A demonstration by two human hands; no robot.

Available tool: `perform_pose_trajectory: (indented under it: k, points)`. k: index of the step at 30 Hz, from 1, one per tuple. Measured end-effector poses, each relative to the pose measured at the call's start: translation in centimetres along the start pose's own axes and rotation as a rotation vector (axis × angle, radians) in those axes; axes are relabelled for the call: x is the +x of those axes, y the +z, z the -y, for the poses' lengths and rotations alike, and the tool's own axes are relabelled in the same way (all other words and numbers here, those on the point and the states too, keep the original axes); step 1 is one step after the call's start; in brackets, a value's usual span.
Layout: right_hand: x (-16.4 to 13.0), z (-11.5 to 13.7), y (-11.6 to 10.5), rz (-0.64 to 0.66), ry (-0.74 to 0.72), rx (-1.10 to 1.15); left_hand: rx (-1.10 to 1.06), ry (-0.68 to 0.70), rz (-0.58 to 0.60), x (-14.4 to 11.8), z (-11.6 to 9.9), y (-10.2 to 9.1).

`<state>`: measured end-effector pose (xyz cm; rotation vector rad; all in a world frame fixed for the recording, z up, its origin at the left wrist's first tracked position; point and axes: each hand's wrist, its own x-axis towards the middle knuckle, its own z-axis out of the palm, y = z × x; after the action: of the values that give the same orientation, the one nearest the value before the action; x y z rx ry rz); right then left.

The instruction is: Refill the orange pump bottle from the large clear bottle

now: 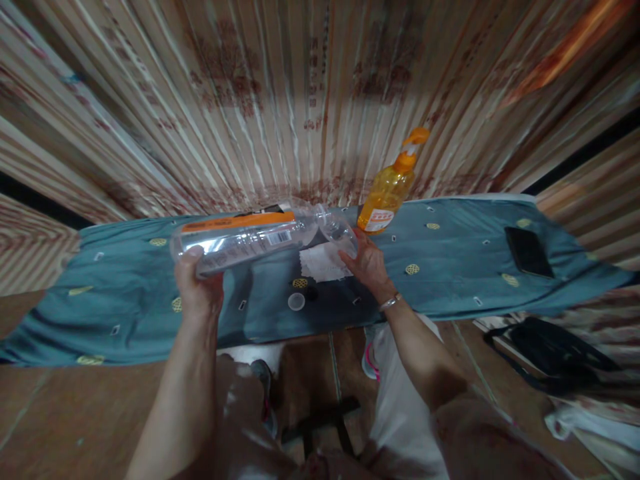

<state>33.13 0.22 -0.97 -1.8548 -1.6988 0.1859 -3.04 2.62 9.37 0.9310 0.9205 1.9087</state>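
Above worktop: clear plastic bottle held off the cloth in both hands.
Left hand: curled shut around the bottle's base end, thumb on top.
Right hand: fingers partly closed, gripping the neck end from below.
Bottle axis: lying nearly level, long axis left to right, base left, neck right, orange label strip upward.
Under bottle: white paper scrap, small clear cap, dark cap on the blue cloth.
Behind right hand: yellow pump bottle, upright.
Far right: black phone, flat.
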Motion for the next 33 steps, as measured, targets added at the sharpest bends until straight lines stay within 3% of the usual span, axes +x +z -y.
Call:
perform_pose_trajectory:
  k: [33]
  points:
    - [-0.1, -0.5, 0.4, -0.031, -0.019, 0.057, -0.01, 0.024, -0.042, -0.6, -0.6, 1.3]
